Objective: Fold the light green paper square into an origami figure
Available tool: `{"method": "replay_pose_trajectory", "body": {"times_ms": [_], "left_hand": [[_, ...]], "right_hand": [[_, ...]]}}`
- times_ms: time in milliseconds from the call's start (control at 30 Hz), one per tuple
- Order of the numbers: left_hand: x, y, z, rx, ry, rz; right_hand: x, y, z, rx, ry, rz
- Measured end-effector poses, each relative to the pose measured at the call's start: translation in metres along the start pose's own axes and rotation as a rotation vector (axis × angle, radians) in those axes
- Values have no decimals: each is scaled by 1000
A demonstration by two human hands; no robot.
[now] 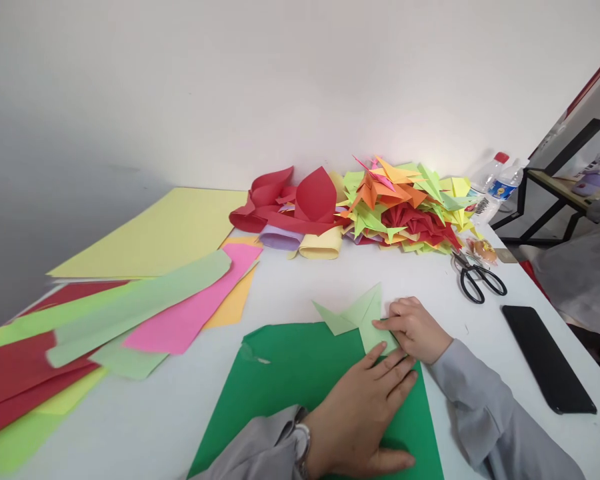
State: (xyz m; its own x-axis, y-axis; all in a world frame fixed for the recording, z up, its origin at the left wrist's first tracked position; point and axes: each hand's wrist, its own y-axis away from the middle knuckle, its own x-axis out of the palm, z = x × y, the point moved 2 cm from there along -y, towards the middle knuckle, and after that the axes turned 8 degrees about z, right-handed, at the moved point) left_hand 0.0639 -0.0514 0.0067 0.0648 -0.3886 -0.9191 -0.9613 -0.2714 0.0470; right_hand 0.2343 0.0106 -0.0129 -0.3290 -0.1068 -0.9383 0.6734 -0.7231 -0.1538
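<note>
A light green folded paper (375,327), with pointed tips like an origami shape, lies over the far edge of a dark green sheet (280,373). My left hand (363,407), palm down with a watch (303,443) on its wrist, has its fingers spread and its fingertips on the near end of the folded paper. At the paper's right edge is my right hand (420,330). Its fingers are curled, with the index finger pressing on the paper; its thumb is hidden.
Coloured paper strips (180,307) and a large yellow sheet (155,233) lie left. Behind are rolled red paper (315,197) and a pile of folded paper shapes (405,207). Black-handled scissors (480,277), a black phone-like slab (547,360) and plastic bottles (505,183) are right.
</note>
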Motion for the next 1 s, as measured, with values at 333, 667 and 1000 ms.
{"method": "replay_pose_trajectory", "body": {"times_ms": [333,667,1000], "left_hand": [[2,4,1,-7,-36,-65],[2,6,-5,-90,-144,-13],[1,6,-3,-12,-146,-10]], "right_hand": [[3,-1,2,-2,26,-56],[4,-1,0,-5,25,-48],[1,-2,3,-8,-7,-70]]}}
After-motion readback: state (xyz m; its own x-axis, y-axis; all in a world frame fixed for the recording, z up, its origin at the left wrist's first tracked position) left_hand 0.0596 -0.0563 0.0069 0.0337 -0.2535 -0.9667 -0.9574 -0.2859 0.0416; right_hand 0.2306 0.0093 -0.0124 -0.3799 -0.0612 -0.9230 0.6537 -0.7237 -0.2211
